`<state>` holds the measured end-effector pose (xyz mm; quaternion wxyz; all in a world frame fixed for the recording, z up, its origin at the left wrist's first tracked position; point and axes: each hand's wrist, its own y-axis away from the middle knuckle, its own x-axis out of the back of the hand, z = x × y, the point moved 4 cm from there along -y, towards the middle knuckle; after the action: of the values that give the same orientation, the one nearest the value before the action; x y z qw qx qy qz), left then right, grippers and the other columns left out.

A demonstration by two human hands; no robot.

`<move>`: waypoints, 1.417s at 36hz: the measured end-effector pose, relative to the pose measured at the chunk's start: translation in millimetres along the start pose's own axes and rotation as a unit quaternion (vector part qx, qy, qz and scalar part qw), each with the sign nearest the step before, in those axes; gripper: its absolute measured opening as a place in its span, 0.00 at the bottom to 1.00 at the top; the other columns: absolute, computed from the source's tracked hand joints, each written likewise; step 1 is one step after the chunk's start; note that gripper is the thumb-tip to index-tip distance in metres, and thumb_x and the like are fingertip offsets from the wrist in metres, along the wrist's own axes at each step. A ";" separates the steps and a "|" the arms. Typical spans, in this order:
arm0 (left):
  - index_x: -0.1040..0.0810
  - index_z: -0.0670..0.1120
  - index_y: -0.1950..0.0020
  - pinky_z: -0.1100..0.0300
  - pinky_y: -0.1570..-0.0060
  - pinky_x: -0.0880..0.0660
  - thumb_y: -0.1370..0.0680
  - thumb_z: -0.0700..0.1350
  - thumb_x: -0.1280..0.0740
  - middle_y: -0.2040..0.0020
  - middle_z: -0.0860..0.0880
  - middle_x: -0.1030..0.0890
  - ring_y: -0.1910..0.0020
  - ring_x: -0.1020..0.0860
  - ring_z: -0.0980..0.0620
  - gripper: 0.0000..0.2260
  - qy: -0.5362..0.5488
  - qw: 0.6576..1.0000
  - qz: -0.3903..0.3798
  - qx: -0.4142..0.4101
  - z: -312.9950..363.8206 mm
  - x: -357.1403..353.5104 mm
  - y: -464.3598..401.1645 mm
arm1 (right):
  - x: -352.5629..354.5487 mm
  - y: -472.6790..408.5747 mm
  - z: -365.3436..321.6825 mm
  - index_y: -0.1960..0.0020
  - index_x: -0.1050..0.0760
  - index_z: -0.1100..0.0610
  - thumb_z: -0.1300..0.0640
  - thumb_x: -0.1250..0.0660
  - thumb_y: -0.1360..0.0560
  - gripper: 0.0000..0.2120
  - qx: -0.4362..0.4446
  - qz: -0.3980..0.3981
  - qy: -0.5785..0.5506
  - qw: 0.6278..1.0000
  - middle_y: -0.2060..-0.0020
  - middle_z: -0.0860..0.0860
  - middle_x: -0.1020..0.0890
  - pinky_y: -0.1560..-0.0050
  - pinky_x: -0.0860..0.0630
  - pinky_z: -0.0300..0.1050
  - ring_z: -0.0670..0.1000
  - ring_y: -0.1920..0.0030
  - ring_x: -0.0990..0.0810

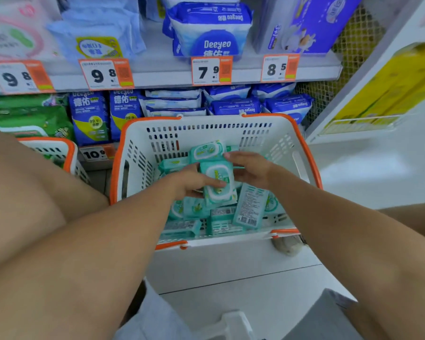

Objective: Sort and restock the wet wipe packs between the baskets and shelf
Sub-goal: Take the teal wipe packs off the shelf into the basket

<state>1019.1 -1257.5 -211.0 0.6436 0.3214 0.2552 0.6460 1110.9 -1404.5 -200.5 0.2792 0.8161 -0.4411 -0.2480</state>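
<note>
Sitting on the pale floor, a white slotted plastic basket with orange rim (302, 153) holds teal packs — the teal wet wipe pack with white lid (219, 181) lies centre, left hand (190, 184) at nine o'clock, right hand (252, 169) at three, fingers clamped on it.

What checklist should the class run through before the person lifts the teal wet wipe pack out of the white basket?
1. Left hand fingers curled on the teal pack: ok.
2. Right hand steadying the pack's far side: ok.
3. Pack free of the other teal packs beneath: cannot tell.
4. Path up past the white basket rim unobstructed: ok.
5. Room on the lower shelf for teal packs: cannot tell.
6. Second basket at left reachable: cannot tell.
</note>
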 end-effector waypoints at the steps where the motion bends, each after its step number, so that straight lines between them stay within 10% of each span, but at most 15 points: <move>1: 0.22 0.50 0.40 0.51 0.48 0.19 0.36 0.47 0.18 0.47 0.51 0.15 0.49 0.17 0.50 0.26 0.016 1.000 0.025 -0.007 3.6 3.4 1.1 | 9.7 -4.3 -1.8 0.40 0.21 0.63 0.55 0.26 0.25 0.17 0.021 0.081 0.029 0.996 0.48 0.58 0.15 0.50 0.18 0.49 0.55 0.53 0.15; 3: 0.25 0.49 0.45 0.53 0.56 0.18 0.33 0.47 0.19 0.48 0.48 0.17 0.52 0.17 0.48 0.21 0.029 0.996 0.080 -0.003 4.8 10.9 2.8 | 32.7 -7.1 -2.9 0.44 0.22 0.63 0.50 0.23 0.28 0.20 0.036 0.240 0.291 0.926 0.51 0.56 0.18 0.51 0.19 0.50 0.56 0.54 0.18; 7: 0.29 0.44 0.34 0.48 0.52 0.18 0.32 0.45 0.20 0.40 0.44 0.22 0.48 0.20 0.43 0.30 0.039 0.983 0.175 0.029 -10.2 25.5 4.2 | 47.8 -1.9 29.2 0.42 0.34 0.58 0.47 0.21 0.33 0.30 -0.063 0.177 0.607 0.772 0.52 0.55 0.21 0.58 0.22 0.50 0.57 0.53 0.21; 19: 0.31 0.47 0.34 0.49 0.46 0.21 0.32 0.44 0.22 0.40 0.45 0.26 0.48 0.25 0.43 0.30 0.075 0.945 0.317 0.019 -16.3 56.3 5.7 | 10.2 -33.7 -4.6 0.28 0.40 0.55 0.39 0.18 0.41 0.51 0.085 0.206 0.506 0.833 0.34 0.57 0.29 0.39 0.24 0.56 0.60 0.36 0.26; 25: 0.26 0.49 0.32 0.45 0.50 0.19 0.34 0.43 0.22 0.43 0.46 0.22 0.50 0.20 0.43 0.31 0.187 0.915 0.357 0.018 -24.1 65.9 10.8 | -21.5 -53.7 -1.6 0.23 0.44 0.52 0.31 0.27 0.35 0.51 0.119 0.205 0.607 0.759 0.25 0.56 0.40 0.34 0.30 0.63 0.63 0.26 0.40; 35: 0.35 0.46 0.32 0.42 0.56 0.18 0.36 0.39 0.23 0.40 0.43 0.25 0.48 0.21 0.40 0.36 0.168 0.930 0.320 0.064 -33.4 69.3 14.7 | -50.6 -82.7 -10.3 0.30 0.35 0.56 0.45 0.25 0.28 0.33 0.120 0.127 0.665 0.726 0.29 0.59 0.38 0.37 0.28 0.60 0.65 0.33 0.33; 42: 0.35 0.55 0.28 0.42 0.59 0.18 0.25 0.35 0.30 0.43 0.49 0.24 0.51 0.20 0.43 0.30 0.189 0.938 0.284 0.052 -39.0 69.0 11.7 | -43.7 -79.3 -15.3 0.27 0.40 0.59 0.41 0.20 0.37 0.49 0.128 0.111 0.705 0.689 0.35 0.58 0.32 0.44 0.25 0.56 0.63 0.38 0.27; 45: 0.34 0.52 0.33 0.46 0.65 0.18 0.22 0.39 0.33 0.44 0.45 0.23 0.55 0.19 0.44 0.21 0.204 0.937 0.278 0.058 -37.4 71.2 14.1 | -37.1 -75.5 -15.3 0.35 0.29 0.58 0.38 0.20 0.40 0.42 0.113 0.124 0.668 0.725 0.40 0.56 0.31 0.52 0.24 0.51 0.58 0.45 0.24; 51: 0.33 0.52 0.36 0.47 0.66 0.17 0.21 0.39 0.33 0.39 0.46 0.29 0.52 0.23 0.44 0.17 0.289 0.923 0.252 0.019 -22.8 80.9 16.9 | -23.3 -51.6 -31.5 0.38 0.23 0.53 0.63 0.17 0.39 0.32 0.197 0.026 0.270 0.942 0.48 0.48 0.20 0.57 0.18 0.44 0.54 0.48 0.18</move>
<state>993.6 -1175.8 -206.5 0.3514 0.1873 0.3527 0.8468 1150.1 -1353.6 -208.9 0.2278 0.8793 -0.4104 0.0810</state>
